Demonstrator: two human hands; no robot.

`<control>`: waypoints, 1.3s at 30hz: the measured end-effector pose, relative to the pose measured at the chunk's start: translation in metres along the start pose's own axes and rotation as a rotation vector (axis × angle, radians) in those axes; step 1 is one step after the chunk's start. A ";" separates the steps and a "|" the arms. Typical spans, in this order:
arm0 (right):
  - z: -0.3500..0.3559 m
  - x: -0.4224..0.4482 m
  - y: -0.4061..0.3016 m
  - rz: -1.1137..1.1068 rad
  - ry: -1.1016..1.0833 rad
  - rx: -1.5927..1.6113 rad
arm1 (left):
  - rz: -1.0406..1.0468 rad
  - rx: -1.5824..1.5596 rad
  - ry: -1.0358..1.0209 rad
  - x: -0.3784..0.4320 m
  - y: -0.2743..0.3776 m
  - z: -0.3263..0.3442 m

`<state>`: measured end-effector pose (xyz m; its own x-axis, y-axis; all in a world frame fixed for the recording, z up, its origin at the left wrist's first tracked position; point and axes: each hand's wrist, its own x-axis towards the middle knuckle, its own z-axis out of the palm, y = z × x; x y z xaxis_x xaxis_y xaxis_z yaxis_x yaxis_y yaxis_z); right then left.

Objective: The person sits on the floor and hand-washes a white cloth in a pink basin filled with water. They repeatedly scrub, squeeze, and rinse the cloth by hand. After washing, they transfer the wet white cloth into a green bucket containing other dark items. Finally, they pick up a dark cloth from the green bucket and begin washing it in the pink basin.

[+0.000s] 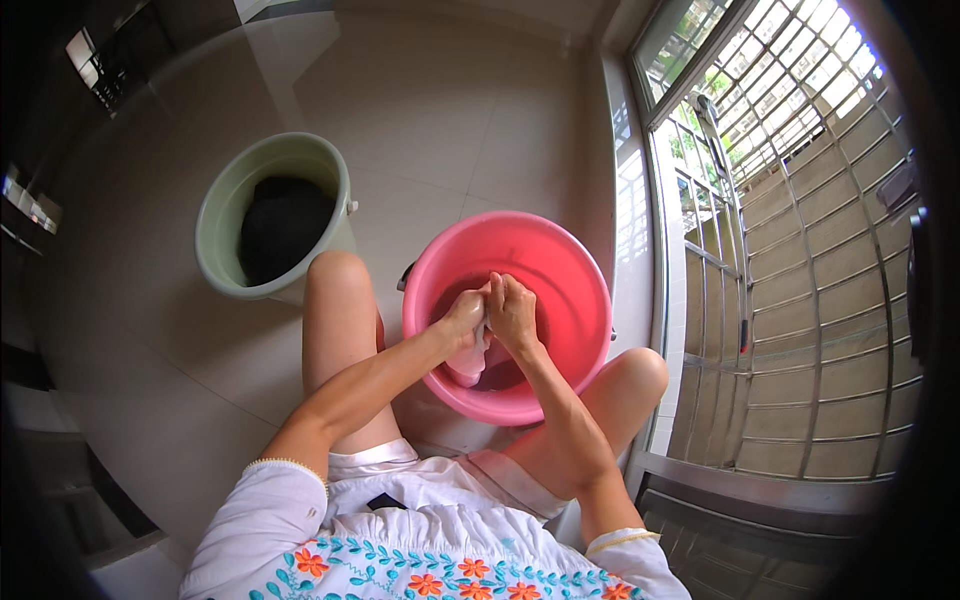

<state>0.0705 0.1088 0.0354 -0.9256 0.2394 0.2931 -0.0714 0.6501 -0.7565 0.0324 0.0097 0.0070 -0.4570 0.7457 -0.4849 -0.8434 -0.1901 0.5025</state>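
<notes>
Between my knees stands a pink plastic bucket (577,262) with dark liquid (504,375) at its bottom. Over its mouth my left hand (466,309) and my right hand (513,306) are pressed together, both closed around a wet, pale cloth item (470,361). One end of the cloth hangs below the left hand against the inside of the bucket. The part between my palms is hidden by the fingers.
A pale green bucket (217,202) holding dark cloth (289,225) stands on the tiled floor (420,112), beyond my left knee. To the right are a window frame (660,300) and a metal security grille (814,300). A handle end (406,276) juts from the pink bucket's left side.
</notes>
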 end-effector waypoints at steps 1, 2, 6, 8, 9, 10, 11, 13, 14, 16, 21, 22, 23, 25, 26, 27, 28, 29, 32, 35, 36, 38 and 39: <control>0.001 0.000 0.000 0.011 0.003 0.002 | -0.007 0.039 0.009 -0.002 0.003 0.001; 0.004 -0.003 0.000 -0.064 -0.005 -0.020 | 0.044 0.002 0.097 0.000 0.002 0.001; 0.010 -0.015 -0.023 -0.261 -0.032 -0.219 | 0.123 -0.176 0.303 0.008 -0.002 0.008; 0.012 -0.008 -0.005 -0.098 -0.040 -0.210 | 0.084 -0.185 0.259 0.005 0.000 0.016; 0.010 -0.003 0.006 -0.051 -0.010 -0.165 | 0.063 -0.151 0.210 0.003 0.001 0.017; 0.004 0.003 0.013 -0.004 0.022 -0.121 | 0.036 -0.043 0.099 -0.001 0.004 0.014; 0.001 0.009 0.020 0.039 0.056 -0.071 | 0.012 0.067 -0.009 -0.005 0.008 0.011; -0.008 0.012 0.024 0.136 0.017 0.064 | 0.011 0.254 -0.026 -0.010 0.012 0.007; -0.016 0.012 0.022 0.185 -0.058 0.104 | 0.013 0.343 -0.029 -0.012 0.014 0.004; -0.027 0.012 0.019 0.292 -0.184 0.175 | 0.304 0.688 -0.050 -0.012 0.018 0.004; -0.034 0.012 0.028 0.335 -0.265 0.475 | 0.230 0.901 -0.065 -0.015 0.031 0.011; -0.037 0.013 0.030 0.341 -0.309 0.540 | 0.225 0.850 -0.063 -0.016 0.033 0.009; -0.045 0.015 0.033 0.340 -0.442 0.560 | 0.219 0.799 -0.061 -0.016 0.034 0.008; -0.052 0.016 0.040 0.274 -0.560 0.567 | 0.237 0.762 0.004 -0.015 0.037 0.005; -0.054 0.017 0.042 0.240 -0.618 0.568 | 0.249 0.783 0.015 -0.015 0.037 0.004; -0.054 0.016 0.043 0.192 -0.667 0.542 | 0.261 0.805 0.027 -0.016 0.038 0.004; -0.052 0.015 0.039 0.217 -0.700 0.497 | 0.274 0.824 0.040 -0.017 0.038 0.005; -0.049 0.013 0.035 0.227 -0.702 0.431 | 0.269 0.724 0.018 -0.017 0.037 0.007; -0.033 0.005 0.056 0.233 -0.603 0.340 | 0.209 0.383 -0.120 -0.030 0.039 0.030; -0.034 0.004 0.065 0.408 -0.501 0.738 | 0.182 0.182 -0.246 -0.037 0.047 0.033; -0.039 0.006 0.068 0.439 -0.468 0.842 | 0.175 0.130 -0.268 -0.039 0.048 0.035; -0.050 0.008 0.052 0.434 -0.265 0.954 | 0.198 0.137 -0.185 -0.036 0.044 0.029; -0.038 0.010 0.064 0.363 -0.164 0.966 | 0.216 0.130 -0.136 -0.029 0.038 0.020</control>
<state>0.0707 0.1803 0.0120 -0.9848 0.1571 -0.0737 0.0213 -0.3120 -0.9499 0.0190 -0.0063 0.0548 -0.5728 0.7774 -0.2599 -0.6832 -0.2775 0.6755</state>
